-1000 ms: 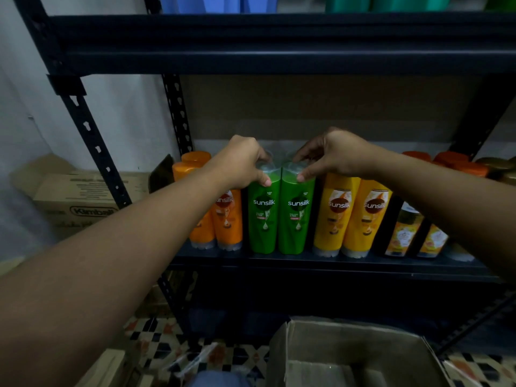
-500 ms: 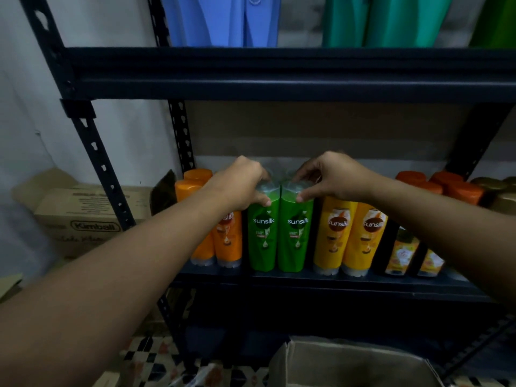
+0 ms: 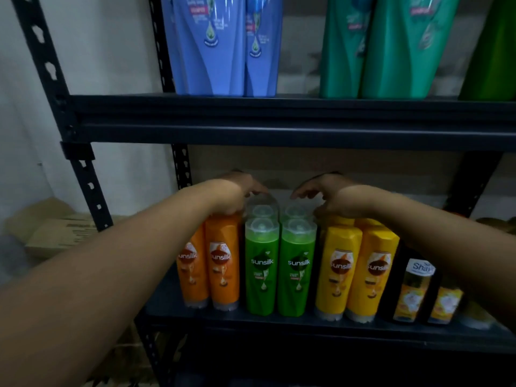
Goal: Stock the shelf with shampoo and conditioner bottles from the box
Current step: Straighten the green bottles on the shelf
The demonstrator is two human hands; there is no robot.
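Note:
Two green Sunsilk bottles [image 3: 262, 269] [image 3: 298, 269] stand side by side at the front of the dark middle shelf [image 3: 279, 322]. The clear caps of two more green bottles [image 3: 261, 206] show right behind them. My left hand [image 3: 234, 196] hovers over the orange bottles, and its fingertips reach the rear left green cap. Above the yellow bottles, my right hand [image 3: 329, 196] has loose, spread fingers just over the rear right cap. Neither hand holds a bottle. The stock box is out of view.
Orange Sunsilk bottles [image 3: 223, 263] stand left of the green ones and yellow ones [image 3: 337, 269] right, followed by small dark-capped bottles [image 3: 413, 291]. The upper shelf carries tall blue [image 3: 212, 46] and teal bottles [image 3: 391, 46]. A cardboard carton [image 3: 64, 233] lies left of the rack.
Both hands have let go of the front green bottles' caps and moved back over the rear row. The view has tilted up, so the floor box has left the frame.

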